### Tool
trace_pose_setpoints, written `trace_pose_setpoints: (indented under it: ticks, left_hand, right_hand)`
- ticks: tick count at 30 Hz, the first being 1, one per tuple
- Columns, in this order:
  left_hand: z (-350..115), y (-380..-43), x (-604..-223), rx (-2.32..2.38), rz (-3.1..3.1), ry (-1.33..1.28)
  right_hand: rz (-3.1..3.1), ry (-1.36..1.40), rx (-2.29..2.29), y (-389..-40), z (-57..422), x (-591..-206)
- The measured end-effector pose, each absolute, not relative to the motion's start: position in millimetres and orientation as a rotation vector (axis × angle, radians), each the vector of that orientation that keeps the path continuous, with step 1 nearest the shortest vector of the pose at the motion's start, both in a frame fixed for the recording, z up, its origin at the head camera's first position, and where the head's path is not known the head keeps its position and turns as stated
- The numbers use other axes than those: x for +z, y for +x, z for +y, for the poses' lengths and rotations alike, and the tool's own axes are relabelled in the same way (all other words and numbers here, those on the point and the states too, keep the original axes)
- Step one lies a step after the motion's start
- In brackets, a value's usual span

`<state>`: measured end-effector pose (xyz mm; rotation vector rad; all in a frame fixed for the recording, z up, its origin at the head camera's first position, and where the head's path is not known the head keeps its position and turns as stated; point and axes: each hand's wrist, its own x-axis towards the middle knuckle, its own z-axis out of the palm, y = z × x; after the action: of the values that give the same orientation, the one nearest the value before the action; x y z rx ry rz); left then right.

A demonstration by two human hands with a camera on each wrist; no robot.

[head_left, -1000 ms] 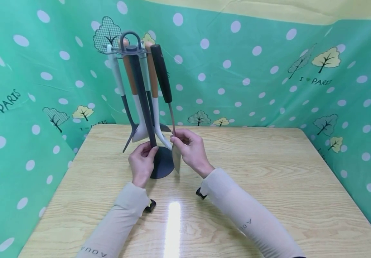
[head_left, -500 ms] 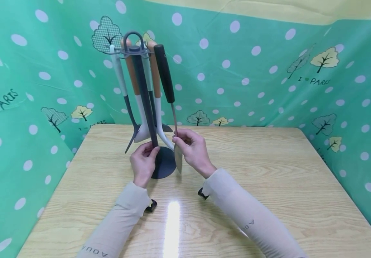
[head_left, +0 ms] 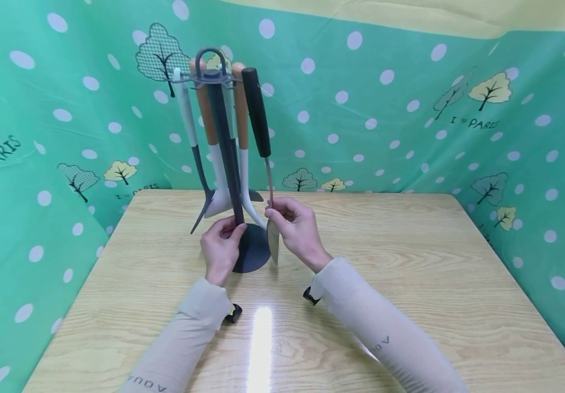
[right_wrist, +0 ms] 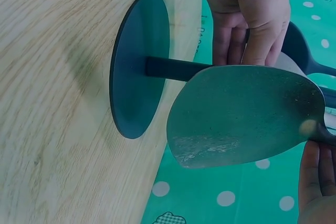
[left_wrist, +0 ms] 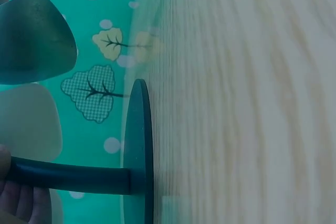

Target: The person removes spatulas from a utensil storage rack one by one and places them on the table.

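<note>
A dark utensil stand (head_left: pixel 226 155) with a round base (head_left: pixel 252 250) stands on the table. My left hand (head_left: pixel 220 248) grips its post just above the base. From the rack hangs a metal turner with a black handle (head_left: pixel 257 112); my right hand (head_left: pixel 297 226) pinches its thin neck just above the blade (right_wrist: pixel 241 116). The left wrist view catches only fingertips (left_wrist: pixel 23 198) on the post. Behind the post hang utensils with a pale green handle (head_left: pixel 185 112) and orange-brown handles (head_left: pixel 241 112); their heads partly overlap.
The wooden table (head_left: pixel 410 289) extends to both sides of the stand. A green dotted curtain (head_left: pixel 361 109) borders its back and sides. Small black wrist cameras (head_left: pixel 233 314) sit under both cuffs.
The stand's top and its hanging utensils have shifted a little to the right, with the base and both hands moving slightly the same way. Both grips stay the same.
</note>
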<state>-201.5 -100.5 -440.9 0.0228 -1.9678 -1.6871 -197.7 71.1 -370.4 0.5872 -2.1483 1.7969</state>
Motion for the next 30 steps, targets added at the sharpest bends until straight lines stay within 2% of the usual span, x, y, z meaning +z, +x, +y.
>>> trace_pose_setpoints:
  ticks: [14,19,24,30]
  left_hand:
    - [-85.2,-203.4,-442.5,-1.833,-1.938,0.084]
    - [-85.3,-201.9,-440.5,-1.913,-1.925,0.144]
    - [-81.3,-194.5,-426.6,-1.92,-1.945,0.149]
    - [-77.2,-184.4,-410.5,-1.877,-1.975,0.127]
  right_hand:
    - [-2.139,0.548,1.788,-197.8,80.9,-373.5]
    - [-2.14,0.564,1.789,-190.7,81.6,-363.6]
    - [-2.152,0.566,1.765,-176.9,80.4,-344.9]
    - [-2.145,0.569,1.77,-174.9,79.8,-343.1]
